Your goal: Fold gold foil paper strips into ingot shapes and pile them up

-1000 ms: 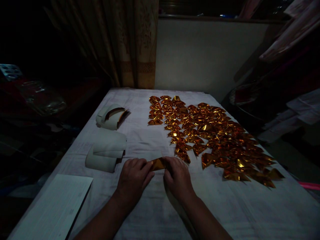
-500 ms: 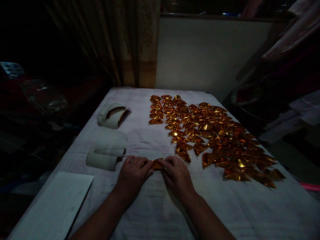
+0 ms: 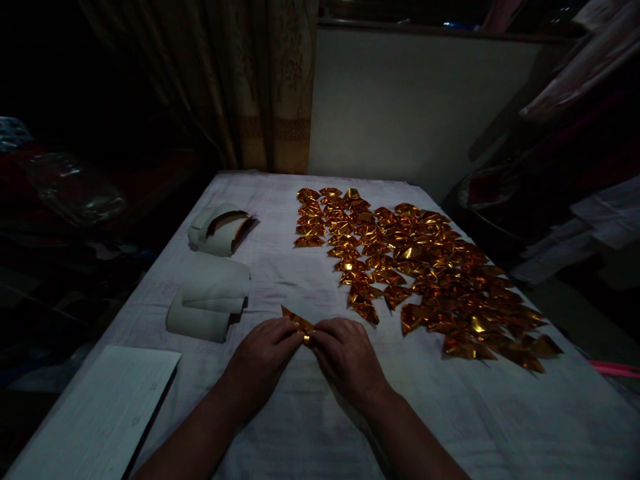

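Note:
A small piece of gold foil paper (image 3: 300, 323), partly folded, is pinched between my two hands just above the table's front middle. My left hand (image 3: 267, 350) closes on its left part with thumb and fingers. On the other side my right hand (image 3: 350, 350) grips the right part. One pointed corner of the foil sticks up past my left fingertips; the rest of it is partly hidden by the fingers. To the right lie many folded gold foil pieces (image 3: 370, 233), set in rows and crowded close together.
Curled pale paper sheets (image 3: 215, 283) lie at the left, with another curled stack (image 3: 223, 230) behind them. A flat white board (image 3: 100, 407) rests at the front left. A light cloth covers the table (image 3: 270, 427). Curtain (image 3: 270, 100) and wall (image 3: 390, 107) stand beyond it.
The foil paper has been turned or folded, so a pointed gold corner now shows and the pale sheet face is gone from view. Both hands stay close together. The view has shifted slightly.

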`<state>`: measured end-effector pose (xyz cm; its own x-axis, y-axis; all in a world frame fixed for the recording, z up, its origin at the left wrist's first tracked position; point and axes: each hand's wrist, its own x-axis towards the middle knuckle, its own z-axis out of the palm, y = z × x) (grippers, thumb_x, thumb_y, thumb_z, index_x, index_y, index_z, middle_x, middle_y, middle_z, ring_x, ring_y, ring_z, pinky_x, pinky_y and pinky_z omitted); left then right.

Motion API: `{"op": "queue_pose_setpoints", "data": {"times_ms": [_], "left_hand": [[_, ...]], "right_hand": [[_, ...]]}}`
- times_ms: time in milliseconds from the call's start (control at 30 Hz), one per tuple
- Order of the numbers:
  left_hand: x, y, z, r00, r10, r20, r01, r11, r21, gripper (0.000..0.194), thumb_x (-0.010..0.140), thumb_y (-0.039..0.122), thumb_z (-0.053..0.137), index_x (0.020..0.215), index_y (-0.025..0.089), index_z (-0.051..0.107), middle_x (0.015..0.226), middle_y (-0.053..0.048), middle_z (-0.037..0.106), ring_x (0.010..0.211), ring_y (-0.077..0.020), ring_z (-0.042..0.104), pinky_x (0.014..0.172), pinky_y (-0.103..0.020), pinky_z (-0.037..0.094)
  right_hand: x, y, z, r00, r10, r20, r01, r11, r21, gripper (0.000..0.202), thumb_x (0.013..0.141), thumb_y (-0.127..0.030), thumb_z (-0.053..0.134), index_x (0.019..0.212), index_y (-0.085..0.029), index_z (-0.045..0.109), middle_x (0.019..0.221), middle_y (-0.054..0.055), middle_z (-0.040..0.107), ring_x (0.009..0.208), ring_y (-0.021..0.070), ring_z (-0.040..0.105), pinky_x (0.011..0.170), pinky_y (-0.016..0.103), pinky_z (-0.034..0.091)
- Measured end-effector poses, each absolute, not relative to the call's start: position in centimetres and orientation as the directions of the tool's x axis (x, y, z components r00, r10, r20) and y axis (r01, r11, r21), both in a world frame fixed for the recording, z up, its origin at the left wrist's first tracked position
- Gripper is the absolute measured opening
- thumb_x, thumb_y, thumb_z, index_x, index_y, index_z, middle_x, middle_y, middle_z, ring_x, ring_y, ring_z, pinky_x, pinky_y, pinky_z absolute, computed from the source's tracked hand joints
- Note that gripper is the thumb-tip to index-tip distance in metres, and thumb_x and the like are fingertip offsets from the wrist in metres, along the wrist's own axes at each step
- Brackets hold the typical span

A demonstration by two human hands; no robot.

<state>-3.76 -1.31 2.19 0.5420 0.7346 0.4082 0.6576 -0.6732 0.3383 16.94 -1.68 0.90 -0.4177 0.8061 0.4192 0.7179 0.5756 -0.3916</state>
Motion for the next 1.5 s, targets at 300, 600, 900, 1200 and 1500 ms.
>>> {"op": "queue_pose_setpoints", "data": {"times_ms": [300,600,900,1200,1500], "left_hand": [[-4.1,-1.4,2.6,0.572,0.735,0.364,0.645,-0.677,0.354,0.029,0.094,0.013,0.051,0.118,0.020,0.066,0.116,-0.010,0.068,0.107,-0.0219,0.064,0.094,-0.041,0.056],[-4.1,-1.6,2.4,0.568,0.715,0.408,0.640,-0.695,0.328,0.030,0.096,0.014,0.049,0.121,0.018,0.064,0.118,-0.010,0.069,0.108,-0.0219,0.064,0.094,-0.043,0.056],[-4.1,-1.6,2.4,0.623,0.700,0.348,0.651,-0.711,0.265,0.042,0.094,0.010,0.051,0.133,0.023,0.058,0.123,-0.009,0.066,0.112,-0.0231,0.062,0.094,-0.045,0.056],[-3.8,-1.6,2.2,0.622,0.690,0.369,0.661,-0.716,0.224,0.036,0.097,0.013,0.049,0.131,0.024,0.057,0.120,-0.009,0.067,0.106,-0.0219,0.064,0.088,-0.041,0.057],[-3.5,-1.6,2.8,0.613,0.700,0.368,0.689,-0.701,0.186,0.038,0.091,0.007,0.049,0.123,0.021,0.062,0.115,-0.008,0.068,0.104,-0.0226,0.064,0.089,-0.042,0.056]], "right_hand": [[16.6,-1.4,0.6,-0.210,0.936,0.284,0.780,0.335,-0.528,0.007,0.091,-0.022,0.065,0.084,-0.023,0.069,0.090,0.001,0.067,0.090,0.0198,0.057,0.082,0.035,0.035],[15.7,-1.0,0.8,-0.137,0.957,0.256,0.849,0.247,-0.468,0.012,0.091,-0.026,0.065,0.080,-0.022,0.063,0.084,0.002,0.063,0.083,0.0205,0.054,0.078,0.035,0.034],[15.4,-0.8,0.7,-0.136,0.956,0.261,0.887,0.235,-0.398,0.014,0.092,-0.028,0.065,0.080,-0.022,0.059,0.083,0.002,0.062,0.082,0.0216,0.054,0.077,0.034,0.033],[15.0,-0.8,0.7,-0.126,0.949,0.291,0.906,0.229,-0.356,0.013,0.092,-0.025,0.060,0.080,-0.023,0.058,0.084,0.004,0.062,0.083,0.0224,0.053,0.077,0.035,0.033],[15.1,-0.9,0.4,-0.116,0.949,0.293,0.901,0.225,-0.371,0.011,0.092,-0.028,0.061,0.082,-0.022,0.059,0.084,0.004,0.061,0.084,0.0226,0.054,0.076,0.035,0.034]]}}
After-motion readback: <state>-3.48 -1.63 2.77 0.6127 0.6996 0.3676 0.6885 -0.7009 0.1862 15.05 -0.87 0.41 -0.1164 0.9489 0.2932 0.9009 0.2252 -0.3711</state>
